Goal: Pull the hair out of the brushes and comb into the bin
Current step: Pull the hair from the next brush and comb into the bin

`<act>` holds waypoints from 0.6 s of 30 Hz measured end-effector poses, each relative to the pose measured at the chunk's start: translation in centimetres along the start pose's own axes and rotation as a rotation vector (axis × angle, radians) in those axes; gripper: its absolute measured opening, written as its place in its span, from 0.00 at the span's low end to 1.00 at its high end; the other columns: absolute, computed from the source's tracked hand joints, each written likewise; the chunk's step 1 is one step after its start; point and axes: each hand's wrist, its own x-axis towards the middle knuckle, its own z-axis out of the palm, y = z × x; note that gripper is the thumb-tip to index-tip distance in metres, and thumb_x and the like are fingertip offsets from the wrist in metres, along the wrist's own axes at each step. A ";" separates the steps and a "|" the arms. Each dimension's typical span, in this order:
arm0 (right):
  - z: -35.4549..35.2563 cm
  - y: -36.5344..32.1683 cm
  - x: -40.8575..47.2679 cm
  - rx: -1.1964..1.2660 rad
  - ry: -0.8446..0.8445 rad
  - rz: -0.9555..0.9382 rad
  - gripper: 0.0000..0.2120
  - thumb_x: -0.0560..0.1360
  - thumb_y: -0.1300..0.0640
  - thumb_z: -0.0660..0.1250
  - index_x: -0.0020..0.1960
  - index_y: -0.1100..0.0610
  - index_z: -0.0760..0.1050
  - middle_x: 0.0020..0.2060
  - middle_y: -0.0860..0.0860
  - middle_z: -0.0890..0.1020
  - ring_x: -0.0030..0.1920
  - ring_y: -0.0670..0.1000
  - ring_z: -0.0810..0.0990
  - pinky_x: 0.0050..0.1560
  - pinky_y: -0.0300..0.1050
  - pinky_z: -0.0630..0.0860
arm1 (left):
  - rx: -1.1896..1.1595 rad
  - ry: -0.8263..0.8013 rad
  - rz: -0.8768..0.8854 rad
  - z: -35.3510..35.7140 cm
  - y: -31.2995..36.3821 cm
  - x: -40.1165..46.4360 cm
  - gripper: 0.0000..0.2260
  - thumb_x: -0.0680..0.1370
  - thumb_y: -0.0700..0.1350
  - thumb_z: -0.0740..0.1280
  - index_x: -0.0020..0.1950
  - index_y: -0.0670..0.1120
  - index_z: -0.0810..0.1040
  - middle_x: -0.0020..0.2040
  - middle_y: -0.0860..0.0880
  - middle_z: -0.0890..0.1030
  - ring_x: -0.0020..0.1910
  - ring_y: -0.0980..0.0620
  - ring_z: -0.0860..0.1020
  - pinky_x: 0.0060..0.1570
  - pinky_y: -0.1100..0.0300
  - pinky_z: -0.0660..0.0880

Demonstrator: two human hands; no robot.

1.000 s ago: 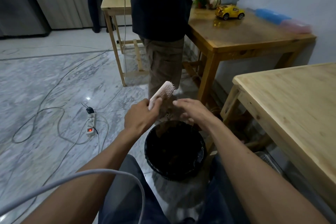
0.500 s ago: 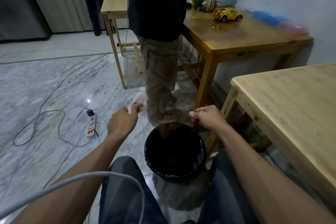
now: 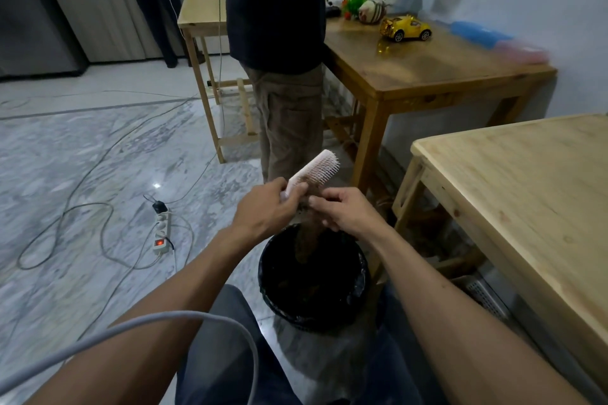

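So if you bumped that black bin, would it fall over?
Probably easily. The black bin looks like thin plastic with only hair inside, so likely light. It stands on smooth marble floor, so it may slide before tipping.

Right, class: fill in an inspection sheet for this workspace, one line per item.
Surface: marble floor; bare wooden table at right.
Job's things: pink brush over black bin; brown hair hanging into it.
Clutter: yellow toy car and toys on far table.
Grippers: left hand grips brush; right hand fingers pinch hair.
Cables: power strip, loose cords.
Surroundings: person standing behind bin.
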 end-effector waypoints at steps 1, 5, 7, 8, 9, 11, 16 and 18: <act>0.0 0.2 0.0 -0.003 0.050 -0.011 0.07 0.79 0.54 0.72 0.50 0.57 0.86 0.34 0.50 0.83 0.31 0.46 0.76 0.32 0.38 0.71 | 0.008 0.013 -0.023 0.0 0.1 0.1 0.22 0.82 0.64 0.56 0.48 0.46 0.77 0.41 0.47 0.80 0.39 0.46 0.78 0.37 0.51 0.75; -0.7 0.2 -0.4 -0.106 0.131 -0.008 0.07 0.77 0.54 0.74 0.47 0.56 0.89 0.32 0.48 0.86 0.32 0.44 0.78 0.35 0.37 0.74 | -0.003 0.014 -0.287 -0.3 -1.9 0.7 0.23 0.82 0.62 0.55 0.47 0.45 0.78 0.43 0.44 0.82 0.40 0.43 0.80 0.34 0.55 0.71; -0.9 0.0 -0.8 -0.147 0.120 -0.012 0.07 0.77 0.53 0.75 0.48 0.56 0.89 0.33 0.49 0.87 0.32 0.43 0.80 0.37 0.38 0.76 | -0.055 -0.001 -0.426 -0.4 -3.3 0.6 0.26 0.81 0.63 0.55 0.45 0.43 0.79 0.42 0.43 0.83 0.39 0.42 0.80 0.38 0.52 0.76; -1.0 -0.2 -0.9 -0.146 0.114 -0.017 0.08 0.77 0.53 0.75 0.49 0.56 0.89 0.34 0.50 0.87 0.32 0.44 0.80 0.38 0.39 0.77 | -0.062 -0.013 -0.464 -0.4 -3.7 0.5 0.26 0.81 0.64 0.55 0.45 0.43 0.79 0.41 0.43 0.82 0.39 0.42 0.81 0.41 0.51 0.78; -1.0 -0.3 -1.0 -0.137 0.114 -0.021 0.08 0.77 0.53 0.75 0.48 0.56 0.89 0.34 0.50 0.87 0.33 0.44 0.80 0.39 0.40 0.77 | -0.072 -0.010 -0.485 -0.3 -4.0 0.4 0.27 0.81 0.64 0.55 0.45 0.42 0.79 0.40 0.43 0.82 0.39 0.41 0.81 0.42 0.50 0.79; -1.0 -0.6 -1.0 -0.103 0.148 -0.027 0.07 0.77 0.54 0.74 0.46 0.56 0.89 0.35 0.51 0.87 0.33 0.47 0.80 0.38 0.41 0.77 | -0.082 0.014 -0.480 -0.3 -4.0 0.4 0.27 0.81 0.64 0.53 0.43 0.43 0.77 0.40 0.43 0.82 0.39 0.40 0.81 0.40 0.51 0.77; -1.4 -0.1 -0.6 -0.230 0.129 0.082 0.10 0.78 0.53 0.70 0.56 0.52 0.85 0.35 0.53 0.84 0.35 0.49 0.80 0.36 0.41 0.74 | -0.116 -0.002 -0.407 -0.9 -3.4 0.1 0.25 0.81 0.62 0.54 0.44 0.43 0.77 0.40 0.43 0.81 0.39 0.41 0.81 0.43 0.47 0.81; -1.1 -0.1 -0.6 -0.238 0.087 0.149 0.20 0.77 0.52 0.69 0.69 0.50 0.78 0.39 0.51 0.83 0.38 0.49 0.81 0.36 0.43 0.74 | -0.184 -0.026 -0.369 -1.0 -2.9 0.0 0.24 0.80 0.61 0.54 0.48 0.42 0.79 0.41 0.43 0.81 0.38 0.42 0.80 0.42 0.46 0.80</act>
